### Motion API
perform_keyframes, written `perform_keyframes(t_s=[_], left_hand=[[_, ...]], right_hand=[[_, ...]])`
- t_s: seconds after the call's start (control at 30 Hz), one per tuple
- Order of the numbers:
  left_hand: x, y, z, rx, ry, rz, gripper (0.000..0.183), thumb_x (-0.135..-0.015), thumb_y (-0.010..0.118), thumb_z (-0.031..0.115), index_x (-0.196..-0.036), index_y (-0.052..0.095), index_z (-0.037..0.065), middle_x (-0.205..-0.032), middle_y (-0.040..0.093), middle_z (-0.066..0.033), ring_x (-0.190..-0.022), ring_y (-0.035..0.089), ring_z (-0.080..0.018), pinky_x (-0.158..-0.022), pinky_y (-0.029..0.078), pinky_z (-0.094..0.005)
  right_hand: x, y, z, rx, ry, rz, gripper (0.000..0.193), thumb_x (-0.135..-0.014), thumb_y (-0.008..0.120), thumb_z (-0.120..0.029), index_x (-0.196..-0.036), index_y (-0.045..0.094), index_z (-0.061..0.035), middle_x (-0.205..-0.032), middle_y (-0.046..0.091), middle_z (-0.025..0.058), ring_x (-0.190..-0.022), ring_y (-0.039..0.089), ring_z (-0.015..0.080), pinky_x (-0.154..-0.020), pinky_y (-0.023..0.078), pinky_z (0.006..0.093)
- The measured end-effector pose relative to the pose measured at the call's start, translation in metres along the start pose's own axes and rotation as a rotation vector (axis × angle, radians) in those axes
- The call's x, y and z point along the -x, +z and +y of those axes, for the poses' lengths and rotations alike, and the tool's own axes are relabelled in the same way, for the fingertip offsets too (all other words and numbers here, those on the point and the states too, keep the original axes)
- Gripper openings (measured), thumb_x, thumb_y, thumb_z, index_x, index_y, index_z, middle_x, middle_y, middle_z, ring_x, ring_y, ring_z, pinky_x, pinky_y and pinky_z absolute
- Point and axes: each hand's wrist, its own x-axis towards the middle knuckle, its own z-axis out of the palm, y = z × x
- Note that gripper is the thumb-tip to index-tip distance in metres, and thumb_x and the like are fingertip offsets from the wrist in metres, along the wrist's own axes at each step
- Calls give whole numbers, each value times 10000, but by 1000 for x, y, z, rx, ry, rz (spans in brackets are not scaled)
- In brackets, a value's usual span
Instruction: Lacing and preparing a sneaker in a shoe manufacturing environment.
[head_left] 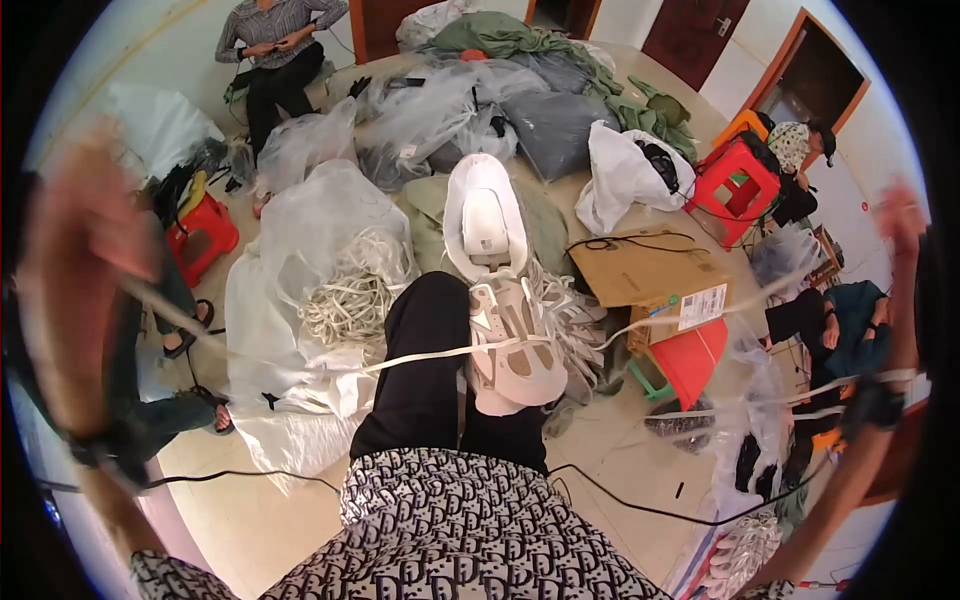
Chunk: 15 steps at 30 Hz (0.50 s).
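Note:
A beige and white sneaker [515, 345] rests across my lap, toe toward me and its white tongue folded back. A pale shoelace [440, 354] runs through its toe-end eyelets and stretches out to both sides. My left hand [95, 240], raised at the far left and smeared by motion, is closed at the lace's left end. Out at the far right, my right hand [903, 215] is raised and closed, with the lace's other side leading up to it. More pale strands hang by my right wrist. Fine finger detail is blurred.
Loose laces [355, 295] lie on a clear plastic bag to the left. More sneakers [575, 325] stand just beyond my lap, beside a cardboard box [650, 265] and red stool [685, 360]. Black cords cross the floor. People sit nearby on both sides; plastic bags [560, 125] pile up behind.

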Motion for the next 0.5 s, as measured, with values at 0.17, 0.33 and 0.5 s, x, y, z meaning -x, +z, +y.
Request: perform_keyframes(t_s=[0.17,0.33,0.5], left_hand=[[15,179,-154,59,-586,-249,78,-820,532,98,-822,551,23,-683,574,-45,-648,582,-111,-602,470,-248],[63,268,-260,-191,-424,-227,109,-801,532,95,-819,540,-12,-639,565,-84,-602,580,-120,-567,468,-282],[78,285,-257,31,-650,-208,82,-809,521,70,-828,521,-9,-612,570,-63,-521,562,-97,-483,454,-250]], right_hand=[[128,210,47,-410,269,-626,133,-763,566,-78,-854,624,1,-850,621,62,-825,590,151,-712,465,262],[198,326,57,-265,-52,-759,143,-790,566,-116,-895,606,-28,-795,625,101,-706,610,227,-643,480,296],[208,351,70,-390,410,-881,126,-787,539,-102,-866,597,-23,-716,602,129,-618,599,243,-575,468,297]])
